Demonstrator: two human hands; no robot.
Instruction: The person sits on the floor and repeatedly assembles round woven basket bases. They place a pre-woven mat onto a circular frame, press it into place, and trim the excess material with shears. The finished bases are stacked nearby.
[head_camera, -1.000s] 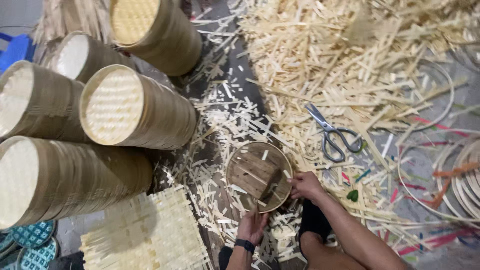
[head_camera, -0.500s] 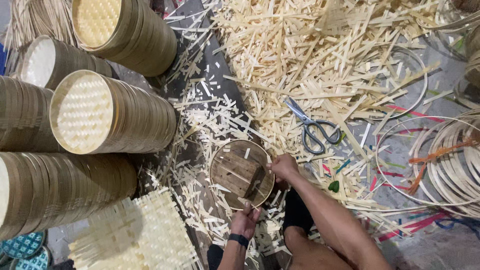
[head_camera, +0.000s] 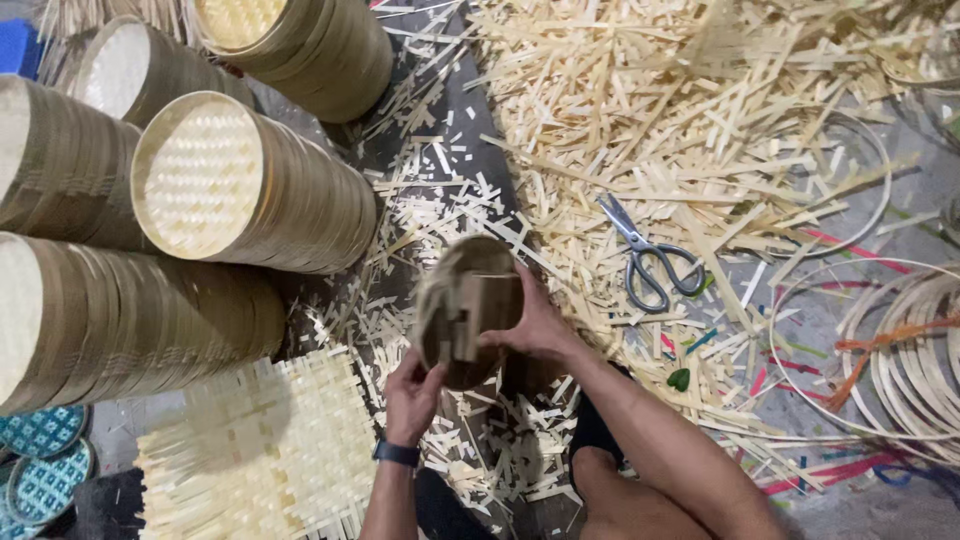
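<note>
Bamboo lid (head_camera: 468, 312), blurred (detail lost), sits in both grips: left hand (head_camera: 413, 395) and right hand (head_camera: 535, 325) closed on it. One scissors (head_camera: 650, 257); five stacks (head_camera: 255, 195), some cut off.

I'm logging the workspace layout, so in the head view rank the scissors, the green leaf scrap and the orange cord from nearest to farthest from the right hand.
From the right hand, which grips the round tray:
1. Scissors, just to its right among the bamboo strips.
2. Green leaf scrap, lower right on the floor; only slightly farther.
3. Orange cord, far right, across the hoops.
</note>
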